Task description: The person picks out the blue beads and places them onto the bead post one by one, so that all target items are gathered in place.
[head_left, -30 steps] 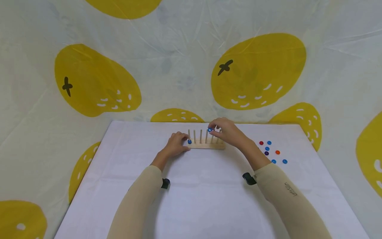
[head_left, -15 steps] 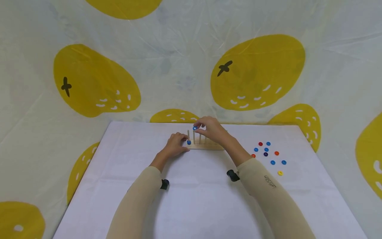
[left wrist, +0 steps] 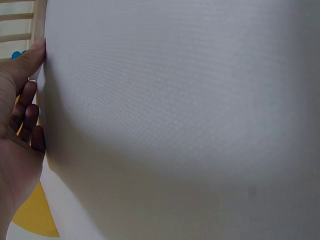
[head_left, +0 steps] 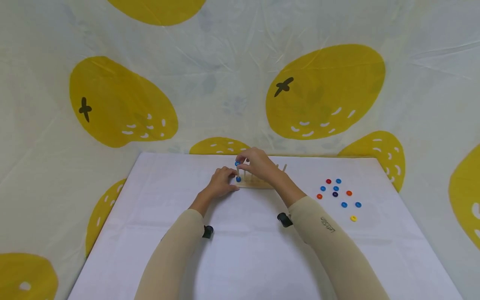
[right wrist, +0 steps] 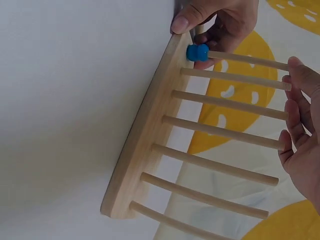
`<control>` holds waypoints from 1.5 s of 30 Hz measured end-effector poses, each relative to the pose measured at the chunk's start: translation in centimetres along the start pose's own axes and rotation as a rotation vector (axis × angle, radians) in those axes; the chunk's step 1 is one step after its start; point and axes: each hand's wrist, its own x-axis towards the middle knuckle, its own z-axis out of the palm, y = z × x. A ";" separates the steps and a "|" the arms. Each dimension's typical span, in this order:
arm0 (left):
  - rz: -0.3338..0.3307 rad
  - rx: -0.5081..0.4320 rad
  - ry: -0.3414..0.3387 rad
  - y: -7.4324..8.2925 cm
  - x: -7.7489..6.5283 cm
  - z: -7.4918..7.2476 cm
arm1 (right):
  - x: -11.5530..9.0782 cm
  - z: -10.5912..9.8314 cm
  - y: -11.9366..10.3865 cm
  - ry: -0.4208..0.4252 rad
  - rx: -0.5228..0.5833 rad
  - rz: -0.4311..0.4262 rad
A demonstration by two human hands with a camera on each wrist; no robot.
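Note:
A wooden peg stand (head_left: 258,183) with several upright pegs stands toward the back of the table. My left hand (head_left: 221,182) grips its left end, the thumb on the front face and fingers behind, as the right wrist view shows. Blue rings (right wrist: 197,52) are stacked at the bottom of the leftmost peg. At the top of that same peg, my right hand (head_left: 256,163) pinches another blue ring (head_left: 237,163) between thumb and fingertips. In the right wrist view the right hand's fingers hide this ring. The other pegs (right wrist: 225,105) carry no rings.
Loose rings lie scattered on the white table at the right: several blue rings (head_left: 344,205), a red one (head_left: 328,181), orange ones (head_left: 349,193), a dark purple one (head_left: 335,194) and a yellow one (head_left: 353,218). A patterned curtain (head_left: 225,83) hangs behind the table.
My right hand has moved left along the peg stand, bringing the blue ring to the top of the leftmost peg. The left hand has stayed at the stand's left end.

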 end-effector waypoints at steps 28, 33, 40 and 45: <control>-0.014 -0.018 -0.013 0.0 0.2 0.0 | -0.3 0.2 0.1 -0.039 -0.033 0.074; -0.021 -0.012 -0.014 0.0 0.2 0.1 | -0.4 0.2 0.2 -0.037 -0.036 0.074; -0.010 -0.001 -0.006 0.1 0.1 0.1 | -0.6 0.1 0.3 -0.048 -0.054 0.092; -0.017 0.006 -0.007 0.1 0.1 0.1 | -0.9 -0.2 0.2 -0.048 -0.062 0.096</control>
